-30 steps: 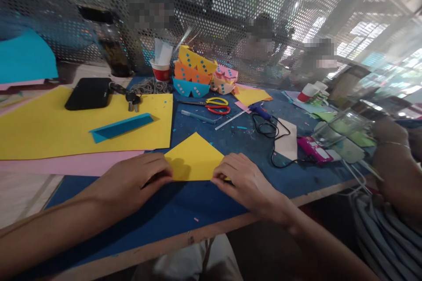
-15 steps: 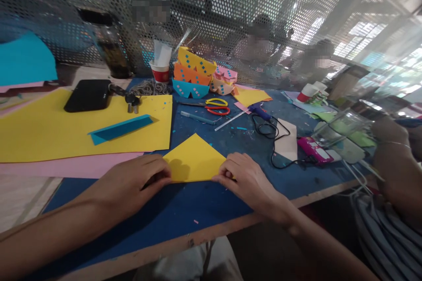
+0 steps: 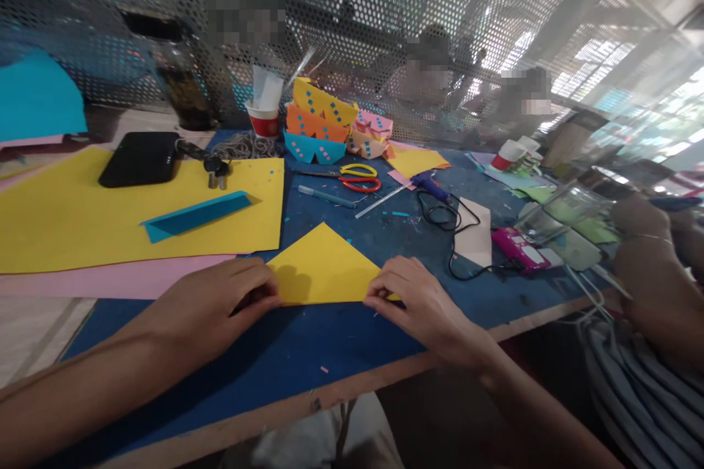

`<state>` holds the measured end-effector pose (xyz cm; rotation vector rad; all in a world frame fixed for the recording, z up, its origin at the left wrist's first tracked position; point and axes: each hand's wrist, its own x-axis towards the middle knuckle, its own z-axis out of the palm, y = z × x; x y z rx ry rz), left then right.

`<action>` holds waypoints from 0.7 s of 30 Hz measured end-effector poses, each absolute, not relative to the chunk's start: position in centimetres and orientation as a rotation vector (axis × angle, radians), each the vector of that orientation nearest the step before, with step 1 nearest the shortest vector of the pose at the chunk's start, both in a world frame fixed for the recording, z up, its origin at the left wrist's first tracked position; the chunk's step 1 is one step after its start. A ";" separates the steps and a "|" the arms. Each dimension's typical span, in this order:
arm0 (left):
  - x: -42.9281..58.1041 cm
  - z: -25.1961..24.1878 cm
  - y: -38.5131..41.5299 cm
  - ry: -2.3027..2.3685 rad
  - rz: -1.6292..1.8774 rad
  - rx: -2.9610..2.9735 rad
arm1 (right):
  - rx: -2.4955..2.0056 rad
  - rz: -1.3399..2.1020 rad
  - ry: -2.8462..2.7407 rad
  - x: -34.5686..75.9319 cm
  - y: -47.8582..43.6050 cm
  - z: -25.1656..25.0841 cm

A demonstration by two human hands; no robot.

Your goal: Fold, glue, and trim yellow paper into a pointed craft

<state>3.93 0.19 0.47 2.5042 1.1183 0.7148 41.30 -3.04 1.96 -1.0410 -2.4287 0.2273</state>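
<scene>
A yellow paper folded into a triangle (image 3: pixel 325 268) lies on the blue table top (image 3: pixel 308 352), its point facing away from me. My left hand (image 3: pixel 220 308) presses with curled fingers on the triangle's left corner. My right hand (image 3: pixel 418 300) pinches the right corner with its fingertips. Both hands rest on the table along the folded lower edge.
To the left lie a large yellow sheet (image 3: pixel 82 212) with a blue folded strip (image 3: pixel 192 214), a pink sheet (image 3: pixel 110 277), a black phone (image 3: pixel 137 158) and keys. Behind are scissors (image 3: pixel 357 177), a pen, a glue gun (image 3: pixel 429 185) with cord, and paper crafts (image 3: pixel 319 124). Another person's arm (image 3: pixel 654 271) is at the right.
My right hand has slid slightly right along the triangle's lower edge to its corner. The left hand stays in place.
</scene>
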 end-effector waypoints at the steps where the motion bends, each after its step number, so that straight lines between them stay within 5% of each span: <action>1: 3.9 0.5 0.2 1.133 0.708 2.492 | -1.029 0.226 -2.424 41.4 -3.1 1.9; 21: 3.2 -0.2 0.3 1.164 0.658 2.481 | -1.325 0.283 -2.339 41.4 -3.4 2.1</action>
